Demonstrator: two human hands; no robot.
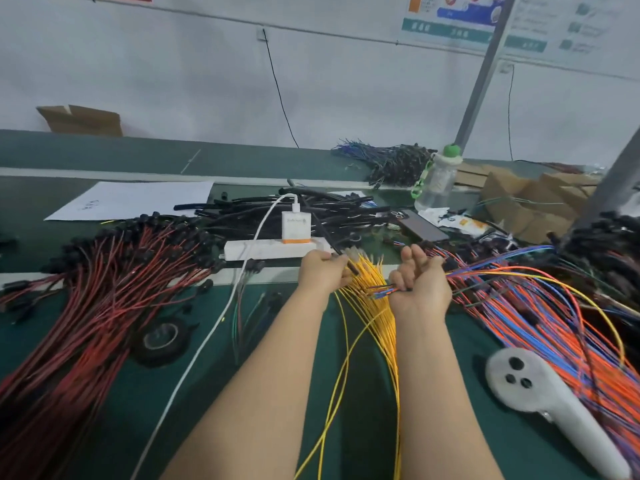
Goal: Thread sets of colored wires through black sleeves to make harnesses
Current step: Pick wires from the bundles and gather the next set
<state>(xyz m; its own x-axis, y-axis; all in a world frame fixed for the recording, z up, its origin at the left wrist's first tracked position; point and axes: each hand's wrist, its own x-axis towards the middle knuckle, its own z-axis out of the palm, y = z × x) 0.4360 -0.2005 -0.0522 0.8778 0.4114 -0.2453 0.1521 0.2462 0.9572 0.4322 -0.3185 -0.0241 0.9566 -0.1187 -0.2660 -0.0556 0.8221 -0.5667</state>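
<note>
1. Head view, containers: open cardboard boxes (519, 199) at the far right of the counter (138, 393), contents impossible to make out; just left of them a clear bottle (437, 183) with a green cap, standing upright; another cardboard box (81, 120) behind the far left edge.
2. Left hand (323, 271): fingers clenched round a black sleeve (352, 266), held over the yellow wires (375, 306), near the white power strip (273, 249).
3. Right hand (420, 282): palm up, fingers curled on a thin set of colored wires (382, 292), ends poking toward the left hand, apart from the sleeve; the rest trailing right into the orange and blue wire heap (536, 317).
4. Spare sleeves (311, 211) piled behind the power strip; red and black leads (104, 289) fanned across the left.
5. Hidden or cut off: both forearms cropped at the bottom edge; white controller (540, 393) running out at the lower right; wall posters (460, 19) too blurred to read.
</note>
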